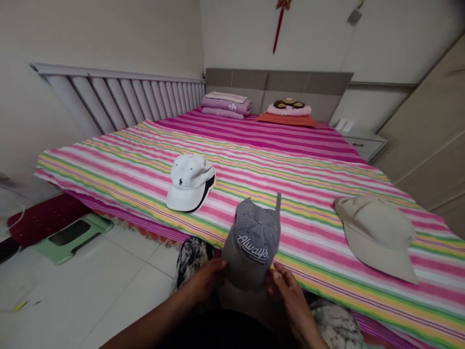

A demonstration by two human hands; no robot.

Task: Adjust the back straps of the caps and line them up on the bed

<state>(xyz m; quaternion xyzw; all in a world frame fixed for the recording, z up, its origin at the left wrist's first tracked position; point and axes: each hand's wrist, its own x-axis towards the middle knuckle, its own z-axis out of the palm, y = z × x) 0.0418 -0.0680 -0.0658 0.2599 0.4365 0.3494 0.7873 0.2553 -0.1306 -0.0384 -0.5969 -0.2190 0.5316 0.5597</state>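
Observation:
A grey baseball cap [254, 242] with white "Always" lettering is held between my two hands at the near edge of the bed, its brim towards me and a loose strap sticking up at the back. My left hand [210, 276] grips the brim's left side, thumb on top. On the brim's right side, my right hand [285, 283] closes with fingers and thumb at the edge. Ahead to the left, a white cap [191, 177] with a small dark emblem lies on the striped sheet, a dark brim showing beneath it. A beige cap [378, 230] rests to the right.
The bed [156, 150] has a striped sheet, with folded purple bedding [225, 106] and a pink and orange pile [288, 114] by the headboard [290, 87]. A green stool [78, 235] stands on the floor at left. A nightstand [365, 143] is at far right.

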